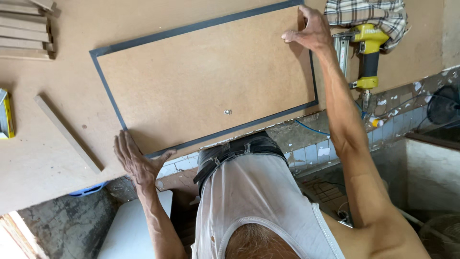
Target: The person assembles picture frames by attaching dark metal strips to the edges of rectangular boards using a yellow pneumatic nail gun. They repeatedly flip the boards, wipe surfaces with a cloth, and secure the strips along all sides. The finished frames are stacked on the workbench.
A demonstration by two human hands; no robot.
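A: Roughly, where's the panel vs the hands?

B: Between them. Brown fibreboard rectangle with a dark frame round its edge, flat on the bench. Left hand sits at the near-left corner, fingers spread wide and flat on the bench, thumb along the frame's near edge. Right hand is at the opposite far-right corner, fingers bent onto the board edge. Neither hand carries anything; both just press or grip the panel corners

A: Packages, labels?

B: Only one: a small yellow box at the left edge of view, well clear of the panel, mostly cut off. Can't tell more about it. Also a yellow nailer just beyond the right hand, lying on a checked cloth, blue hose trailing off the bench edge

A: Orientation?

B: Long axis runs left-right across the bench, tilted so the right end sits farther away than the left. Near long edge hangs at the bench edge, right by the person's waist. Small metal bit on the board near that edge. Loose wood strip lies left of the panel, slanting; stacked strips at far left
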